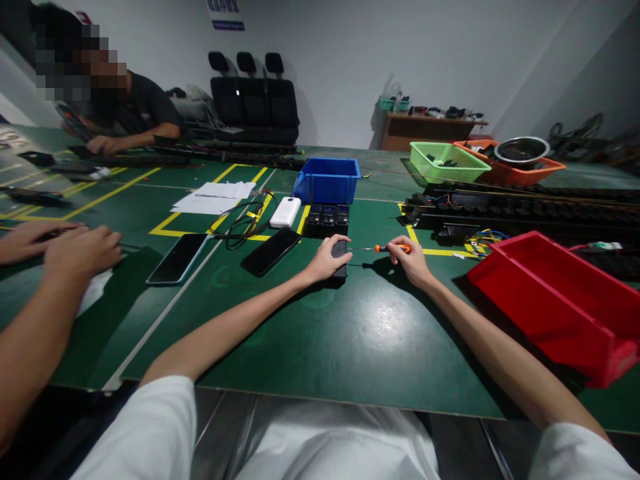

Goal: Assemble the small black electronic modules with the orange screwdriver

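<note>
My left hand is closed around a small black box-shaped part, steadying it on the green table. In my right hand is a screwdriver with an orange and black handle, gripped between the fingers. Its thin shaft lies level and points left at the side of the black part. Whether the tip touches the part is too small to tell. Just behind my left hand stands a group of similar black parts, in front of a blue bin.
Left of my hands lie a black phone, a white power bank, cables and another phone. A red bin stands by my right forearm, long black assemblies behind it. Another person's hands work at the left edge.
</note>
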### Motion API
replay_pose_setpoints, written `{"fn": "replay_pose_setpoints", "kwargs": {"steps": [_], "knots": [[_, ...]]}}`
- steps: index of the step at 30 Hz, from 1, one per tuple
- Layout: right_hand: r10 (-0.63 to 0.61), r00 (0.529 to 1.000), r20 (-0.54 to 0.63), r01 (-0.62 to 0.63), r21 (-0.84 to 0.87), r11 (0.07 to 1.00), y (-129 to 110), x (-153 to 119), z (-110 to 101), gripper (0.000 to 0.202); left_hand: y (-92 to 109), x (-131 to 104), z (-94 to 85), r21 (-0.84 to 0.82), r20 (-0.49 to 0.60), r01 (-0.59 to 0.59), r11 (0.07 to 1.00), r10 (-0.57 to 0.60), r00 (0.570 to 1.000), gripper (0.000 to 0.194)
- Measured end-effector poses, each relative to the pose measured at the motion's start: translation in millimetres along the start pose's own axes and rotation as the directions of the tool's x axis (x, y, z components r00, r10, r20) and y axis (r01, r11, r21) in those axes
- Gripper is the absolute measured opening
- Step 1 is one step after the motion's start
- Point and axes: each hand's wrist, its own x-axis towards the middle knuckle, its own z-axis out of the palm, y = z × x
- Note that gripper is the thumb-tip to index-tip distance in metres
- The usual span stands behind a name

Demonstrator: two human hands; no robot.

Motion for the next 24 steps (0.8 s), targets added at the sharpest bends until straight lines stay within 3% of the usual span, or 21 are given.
{"fn": "replay_pose_setpoints", "kwargs": {"steps": [16, 24], "knots": [[-0.011, 1.0, -0.021, 0.011, 0.003, 1.0, 7.8, 1.2, -1.6, 0.027, 0.6, -0.4, 0.2, 0.005, -0.007, 0.001, 1.0, -0.001, 1.0, 0.035], [0.071, 0.997, -0.007, -0.07, 0.119, 0.99, 10.0, 3.0, -2.5, 0.029, 1.4, -0.9, -0.2, -0.008, 0.0, 0.006, 1.0, -0.006, 1.0, 0.035]]}}
